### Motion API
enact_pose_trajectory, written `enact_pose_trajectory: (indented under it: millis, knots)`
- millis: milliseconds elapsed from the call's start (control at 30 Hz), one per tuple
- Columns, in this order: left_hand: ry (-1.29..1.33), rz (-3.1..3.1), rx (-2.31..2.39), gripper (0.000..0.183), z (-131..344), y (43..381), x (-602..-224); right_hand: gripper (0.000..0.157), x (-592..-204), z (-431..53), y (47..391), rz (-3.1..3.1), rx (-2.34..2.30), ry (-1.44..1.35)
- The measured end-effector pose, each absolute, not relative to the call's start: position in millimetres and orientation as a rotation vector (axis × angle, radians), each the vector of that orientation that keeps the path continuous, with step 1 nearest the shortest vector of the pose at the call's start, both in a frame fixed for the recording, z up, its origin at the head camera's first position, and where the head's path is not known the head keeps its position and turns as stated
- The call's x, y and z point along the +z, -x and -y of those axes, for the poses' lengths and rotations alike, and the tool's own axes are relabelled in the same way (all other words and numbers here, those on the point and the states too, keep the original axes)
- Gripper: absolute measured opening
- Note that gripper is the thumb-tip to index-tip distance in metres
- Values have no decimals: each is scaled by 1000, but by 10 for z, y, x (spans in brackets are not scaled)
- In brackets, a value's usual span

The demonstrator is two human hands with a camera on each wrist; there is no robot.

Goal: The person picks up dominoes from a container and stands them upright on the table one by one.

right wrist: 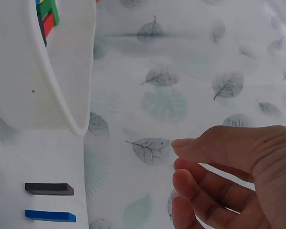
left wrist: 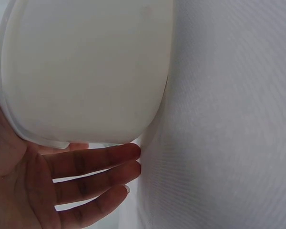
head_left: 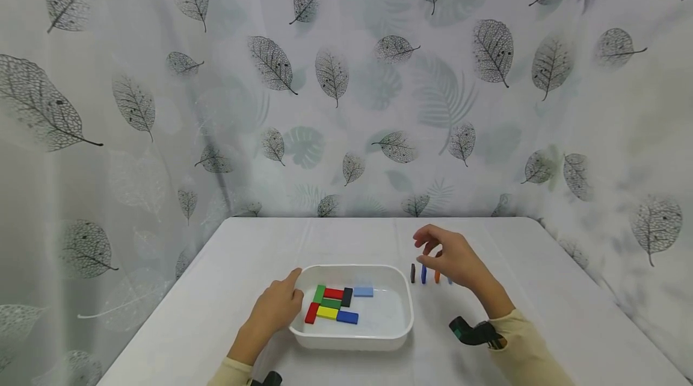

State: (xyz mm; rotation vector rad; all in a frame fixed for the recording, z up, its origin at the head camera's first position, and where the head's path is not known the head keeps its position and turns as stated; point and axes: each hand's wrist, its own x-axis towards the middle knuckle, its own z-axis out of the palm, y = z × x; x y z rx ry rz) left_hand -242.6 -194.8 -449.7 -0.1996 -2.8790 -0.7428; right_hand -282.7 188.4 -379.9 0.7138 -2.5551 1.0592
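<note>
My left hand [head_left: 275, 306] rests at the left end of a white plastic tub [head_left: 373, 344], fingers nearly straight along its outer wall and thumb at the rim. In the tub several coloured domino blocks lie flat: a yellow block [head_left: 327, 312], a blue block [head_left: 348, 317], a black block [head_left: 347, 297], plus red and green ones side by side. A light blue block [head_left: 363, 291] lies apart from them. My right hand [head_left: 452, 257], fingers loosely bent and holding nothing, hovers over a row of upright blocks: black [head_left: 412, 273], dark blue [head_left: 423, 274], orange [head_left: 437, 276] and light blue, partly hidden.
A white cloth covers the table [head_left: 271, 242]. Behind it and along both sides hangs a leaf-patterned curtain [head_left: 368, 121]. The upright blocks stand just right of the tub. A dark wrist device [head_left: 473, 332] is on my right forearm.
</note>
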Motion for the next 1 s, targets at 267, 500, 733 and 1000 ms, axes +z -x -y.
enact_pose_trajectory:
  millis: [267, 500, 733, 1000]
  knots:
    - [201, 2877, -743, 49, 1948, 2405, -4471, 34, -3825, -1703, 2772, 2546, 1046, -797]
    - [205, 2904, -752, 50, 1960, 2400, -4467, 34, -3875, -1519, 2719, 2577, 1043, -853]
    - [220, 2910, -751, 51, 1965, 2391, -4437, 31, -3921, -1221, 2672, 2598, 1055, -990]
    - [223, 2920, -747, 50, 1930, 2387, -4448, 31, -4059, -840, 2640, 2685, 986, -1151]
